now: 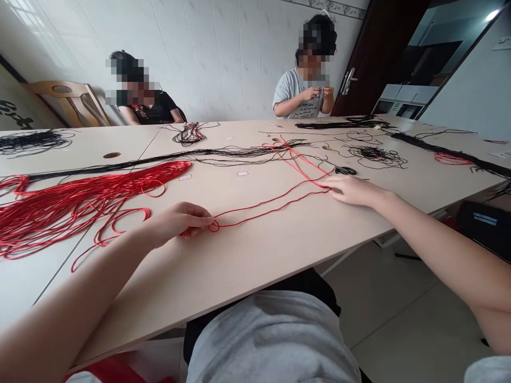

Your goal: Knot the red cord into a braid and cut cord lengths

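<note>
My left hand (179, 222) rests on the pale table (255, 250), fingers pinched on the looped end of a red cord (271, 205). The cord runs in doubled strands to the right, where my right hand (351, 190) lies on the table with fingers pressed on its far part. A pair of scissors (343, 170) lies just beyond my right hand. A big bundle of red cords (72, 205) spreads to the left of my left hand.
Long black cords (179, 156) cross the table's middle, with more black tangles (375, 154) at right and left (32, 141). Two other people sit on the far side; one holds cord in both hands. A wooden chair (72, 101) stands back left. A door (379, 58) is behind.
</note>
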The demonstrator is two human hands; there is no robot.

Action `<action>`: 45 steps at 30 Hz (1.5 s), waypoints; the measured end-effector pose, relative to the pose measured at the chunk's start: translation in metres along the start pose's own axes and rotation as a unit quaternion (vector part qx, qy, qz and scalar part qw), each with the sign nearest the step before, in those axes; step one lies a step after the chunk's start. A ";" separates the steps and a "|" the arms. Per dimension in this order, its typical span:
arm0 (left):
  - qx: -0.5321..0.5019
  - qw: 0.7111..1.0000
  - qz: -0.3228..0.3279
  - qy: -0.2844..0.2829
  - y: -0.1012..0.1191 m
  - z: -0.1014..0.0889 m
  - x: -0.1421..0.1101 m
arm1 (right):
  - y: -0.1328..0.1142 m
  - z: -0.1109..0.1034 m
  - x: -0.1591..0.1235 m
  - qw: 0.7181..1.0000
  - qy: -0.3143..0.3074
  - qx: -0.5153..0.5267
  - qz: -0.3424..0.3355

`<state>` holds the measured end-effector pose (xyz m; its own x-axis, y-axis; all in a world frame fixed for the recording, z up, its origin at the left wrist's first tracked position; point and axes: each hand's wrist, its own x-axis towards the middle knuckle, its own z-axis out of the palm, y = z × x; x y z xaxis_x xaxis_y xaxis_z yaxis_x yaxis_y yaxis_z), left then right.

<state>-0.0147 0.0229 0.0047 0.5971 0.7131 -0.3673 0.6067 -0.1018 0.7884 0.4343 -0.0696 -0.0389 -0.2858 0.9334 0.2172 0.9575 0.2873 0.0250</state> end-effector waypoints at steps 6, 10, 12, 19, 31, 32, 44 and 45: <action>0.011 1.000 -0.023 -0.001 0.004 0.000 -0.001 | 0.019 -0.013 -0.007 0.994 -0.042 -0.072 0.077; 0.007 1.000 -0.030 0.001 0.008 0.000 -0.003 | 0.021 -0.019 -0.010 0.987 -0.039 -0.099 0.121; 0.009 1.000 -0.026 -0.001 0.010 0.000 -0.004 | 0.015 -0.021 -0.009 0.990 -0.007 -0.093 0.110; 0.003 1.000 -0.016 0.009 0.013 0.003 -0.007 | -0.018 -0.022 0.010 0.997 -0.035 -0.063 -0.012; -0.005 1.000 -0.007 0.003 0.003 -0.001 -0.002 | 0.042 -0.054 -0.041 0.901 -0.078 0.366 0.220; -0.007 1.000 -0.006 0.004 0.002 -0.001 -0.001 | 0.053 -0.060 -0.047 0.871 -0.082 0.424 0.232; -0.017 0.999 -0.023 0.021 0.006 0.001 -0.004 | 0.100 -0.040 0.028 0.742 0.075 0.575 0.338; -0.015 0.999 -0.023 0.029 0.005 0.002 -0.004 | 0.101 -0.034 0.038 0.743 0.081 0.564 0.351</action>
<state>-0.0130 0.0181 0.0097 0.5370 0.7552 -0.3759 0.6170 -0.0478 0.7855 0.5213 -0.0129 0.0053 0.3647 0.9264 -0.0939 0.1999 -0.1765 -0.9638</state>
